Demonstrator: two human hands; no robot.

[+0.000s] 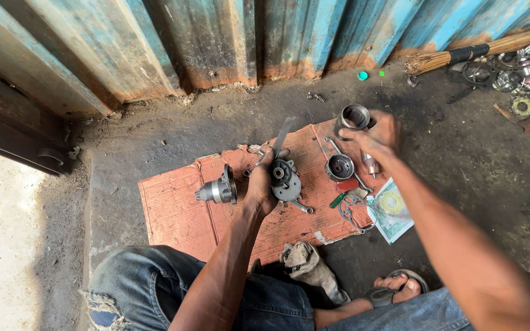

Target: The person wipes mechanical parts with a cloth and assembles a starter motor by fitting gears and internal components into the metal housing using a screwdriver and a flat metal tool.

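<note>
My left hand [259, 187] grips a dark round metal motor end plate [285, 179] with a flat blade-like strip [283, 136] sticking up from it, held over a piece of reddish cardboard [173, 208]. My right hand [375, 136] reaches to the far edge of the cardboard and holds a grey metal cylinder housing [353, 116] by its rim. Between the hands a cup-shaped metal part [340, 167] rests on the cardboard. A silver nose-cone motor part [219, 190] lies to the left of my left hand.
A red-handled screwdriver [346, 187], a wrench [302, 207], a gasket [351, 211] and a printed packet [392, 211] lie at the cardboard's right edge. A dirty rag [307, 262] sits by my knees. A broom [461, 56] and scrap parts [526, 67] are far right, a corrugated wall [216, 37] behind.
</note>
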